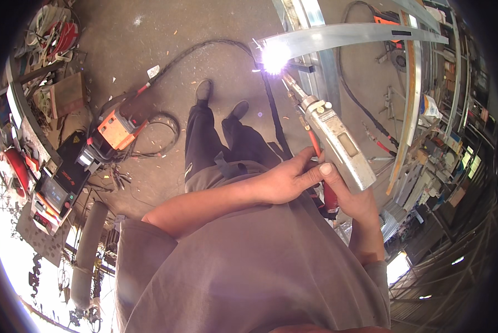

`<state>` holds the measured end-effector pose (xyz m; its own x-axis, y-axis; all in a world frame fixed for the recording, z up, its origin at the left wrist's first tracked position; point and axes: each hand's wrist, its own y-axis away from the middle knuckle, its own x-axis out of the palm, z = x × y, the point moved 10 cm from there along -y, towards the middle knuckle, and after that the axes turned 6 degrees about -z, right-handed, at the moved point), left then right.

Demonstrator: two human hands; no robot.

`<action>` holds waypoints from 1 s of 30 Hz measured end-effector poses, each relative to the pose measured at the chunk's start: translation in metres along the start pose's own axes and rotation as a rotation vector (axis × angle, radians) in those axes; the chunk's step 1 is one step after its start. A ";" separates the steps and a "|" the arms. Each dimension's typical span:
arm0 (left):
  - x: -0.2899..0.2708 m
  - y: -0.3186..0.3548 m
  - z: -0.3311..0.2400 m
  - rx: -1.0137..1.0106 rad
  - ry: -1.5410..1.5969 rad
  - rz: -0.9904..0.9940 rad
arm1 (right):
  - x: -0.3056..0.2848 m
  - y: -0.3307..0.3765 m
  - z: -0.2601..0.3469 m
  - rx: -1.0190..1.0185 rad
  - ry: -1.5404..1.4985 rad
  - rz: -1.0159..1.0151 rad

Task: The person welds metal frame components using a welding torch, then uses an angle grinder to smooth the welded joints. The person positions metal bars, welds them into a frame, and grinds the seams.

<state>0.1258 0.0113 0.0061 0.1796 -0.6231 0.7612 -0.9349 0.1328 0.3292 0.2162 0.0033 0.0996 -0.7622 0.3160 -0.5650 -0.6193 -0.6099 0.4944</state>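
A silver hand-held welding gun (343, 141) points up and away from me, its nozzle at a glaring white weld spot (275, 56). Sparks fly from that spot, at the left end of a long grey metal bar (360, 38). The glare hides the exact contact between nozzle and metal. My right hand (351, 194) is closed round the rear of the gun from below, thumb up along its side. From the left, my left hand (293, 176) closes on the gun's grip, fingers beside a thin red hose (314, 141). Part of its grasp is hidden.
An orange and black machine (116, 127) stands on the floor at left, its black cable (210, 43) curving toward the work. A control unit with a screen (55, 191) and a grey cylinder (90, 250) are nearer. Long metal rails (412, 100) stretch along the right.
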 end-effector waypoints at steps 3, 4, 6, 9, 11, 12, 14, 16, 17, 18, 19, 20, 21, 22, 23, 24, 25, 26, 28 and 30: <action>0.001 0.002 0.003 0.005 0.001 -0.014 | 0.003 0.006 -0.010 0.070 -0.070 0.041; 0.002 0.003 0.006 -0.008 -0.002 -0.010 | 0.003 0.009 -0.012 0.073 -0.087 0.040; 0.004 0.005 0.008 -0.011 -0.036 -0.001 | 0.002 0.017 -0.014 0.059 -0.114 0.023; 0.008 0.006 0.008 -0.002 -0.159 0.015 | -0.002 0.028 -0.012 -0.086 -0.137 -0.061; 0.012 0.006 0.006 0.009 -0.203 0.026 | -0.007 0.040 -0.021 -0.091 -0.193 -0.143; 0.013 0.005 0.009 -0.036 -0.276 0.025 | -0.009 0.044 -0.023 -0.144 -0.196 -0.161; 0.019 0.006 -0.002 0.007 -0.367 0.011 | -0.012 0.053 -0.036 -0.152 -0.258 -0.197; 0.027 0.009 -0.009 -0.024 -0.561 0.026 | -0.017 0.066 -0.047 -0.169 -0.276 -0.261; 0.027 0.015 -0.014 -0.065 -0.710 0.064 | -0.014 0.073 -0.055 -0.141 -0.270 -0.274; 0.027 0.017 -0.023 -0.082 -0.866 0.114 | -0.014 0.080 -0.063 -0.120 -0.275 -0.311; 0.024 0.020 -0.043 -0.042 -0.903 0.078 | -0.016 0.087 -0.070 -0.106 -0.272 -0.372; 0.022 0.025 -0.065 0.013 -0.932 0.055 | -0.014 0.094 -0.077 -0.089 -0.272 -0.420; 0.006 0.031 -0.080 -0.114 -0.809 -0.024 | -0.010 0.102 -0.086 -0.052 -0.333 -0.451; -0.008 0.026 -0.110 -0.041 -0.874 -0.143 | -0.006 0.109 -0.092 -0.038 -0.338 -0.534; -0.015 0.013 -0.146 0.110 -0.983 -0.192 | -0.003 0.116 -0.097 -0.022 -0.321 -0.620; -0.028 0.005 -0.171 0.126 -0.945 -0.250 | 0.005 0.124 -0.106 0.050 -0.351 -0.654; -0.036 -0.017 -0.197 0.209 -1.063 -0.280 | 0.014 0.135 -0.110 0.099 -0.343 -0.707; -0.041 -0.037 -0.216 0.274 -1.169 -0.274 | 0.024 0.147 -0.113 0.155 -0.369 -0.769; -0.049 -0.087 -0.236 0.347 -1.549 -0.203 | 0.051 0.167 -0.114 0.245 -0.426 -0.914; -0.062 -0.156 -0.234 0.333 -1.663 -0.162 | 0.078 0.177 -0.113 0.334 -0.486 -1.080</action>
<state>0.3324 0.2092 0.0379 -0.0158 -0.7152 -0.6988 -0.9982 -0.0291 0.0523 0.0686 -0.1620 0.0679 0.2249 0.8243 -0.5196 -0.9389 0.3259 0.1106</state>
